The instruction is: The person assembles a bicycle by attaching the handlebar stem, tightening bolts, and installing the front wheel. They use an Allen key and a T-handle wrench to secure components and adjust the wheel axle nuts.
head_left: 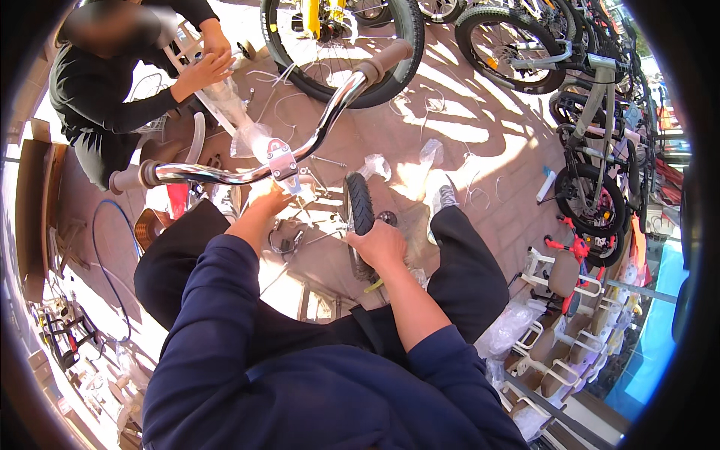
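Note:
Chrome bicycle handlebars (328, 129) with brown grips slant across in front of me, clamped by a stem (283, 162) with bolts on its plate. Just under that stem is my left hand (268, 201), its fingers curled in; what they close on is hidden behind the stem. To the right, my right hand (380, 246) grips the black tyre of a small bicycle wheel (360, 206), which stands upright between my legs. White tubing partly wrapped in clear plastic (247, 139) extends beyond the stem.
A person in black (112, 94) works at the upper left, hands together by a pale frame. A large wheel (409, 45) stands ahead. Parked bicycles (517, 56) line the right. White-framed brown seats (564, 274) and plastic wrap (510, 326) lie lower right; a blue hose (96, 225) curves at left.

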The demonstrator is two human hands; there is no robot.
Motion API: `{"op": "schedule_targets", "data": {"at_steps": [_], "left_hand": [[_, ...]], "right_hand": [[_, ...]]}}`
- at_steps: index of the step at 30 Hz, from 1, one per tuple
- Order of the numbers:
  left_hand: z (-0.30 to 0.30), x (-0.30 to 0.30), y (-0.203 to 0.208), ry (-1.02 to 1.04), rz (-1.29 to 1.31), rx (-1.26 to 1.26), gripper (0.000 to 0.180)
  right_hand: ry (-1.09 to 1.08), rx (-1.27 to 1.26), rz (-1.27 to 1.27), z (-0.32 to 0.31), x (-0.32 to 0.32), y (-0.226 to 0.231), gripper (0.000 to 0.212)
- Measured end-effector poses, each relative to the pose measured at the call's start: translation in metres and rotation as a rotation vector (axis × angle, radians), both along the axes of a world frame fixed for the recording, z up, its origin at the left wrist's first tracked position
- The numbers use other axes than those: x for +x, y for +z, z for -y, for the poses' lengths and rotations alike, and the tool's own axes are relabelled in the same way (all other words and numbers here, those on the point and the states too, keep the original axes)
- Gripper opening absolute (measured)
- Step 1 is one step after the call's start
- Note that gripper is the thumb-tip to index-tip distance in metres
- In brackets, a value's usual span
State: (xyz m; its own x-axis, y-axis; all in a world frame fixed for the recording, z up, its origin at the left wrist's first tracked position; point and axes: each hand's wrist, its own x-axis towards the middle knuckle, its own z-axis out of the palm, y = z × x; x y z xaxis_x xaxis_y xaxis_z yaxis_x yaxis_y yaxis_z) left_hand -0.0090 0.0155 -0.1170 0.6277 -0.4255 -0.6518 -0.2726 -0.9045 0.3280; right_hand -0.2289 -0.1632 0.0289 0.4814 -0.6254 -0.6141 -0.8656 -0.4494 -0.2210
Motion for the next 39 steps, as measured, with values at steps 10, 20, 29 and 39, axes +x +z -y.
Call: {"op": "schedule_targets", "data": {"at_steps": [10,20,29,39], "left_hand": [[0.008,0.016,-0.037,0.015,-0.095,-0.39,0.042],[0.036,0.037,0.094,0.008,0.023,-0.667,0.054],[0.054,0.015,0.11,0.121,0.233,-0.549,0.046],[0.047,0.014,0.091,0.199,0.14,-0.634,0.058]], "right_hand": [[0.11,-0.026,-0.001,0.016,-0.007,0.024,0.051],[0.446,-0.04,0.058,0.008,0.002,0.059,0.049],[0.356,-0.094,0.308,-0.004,0.056,-0.002,0.046],[0.349,-0.036,0.369,-0.005,0.061,-0.035,0.047]]}}
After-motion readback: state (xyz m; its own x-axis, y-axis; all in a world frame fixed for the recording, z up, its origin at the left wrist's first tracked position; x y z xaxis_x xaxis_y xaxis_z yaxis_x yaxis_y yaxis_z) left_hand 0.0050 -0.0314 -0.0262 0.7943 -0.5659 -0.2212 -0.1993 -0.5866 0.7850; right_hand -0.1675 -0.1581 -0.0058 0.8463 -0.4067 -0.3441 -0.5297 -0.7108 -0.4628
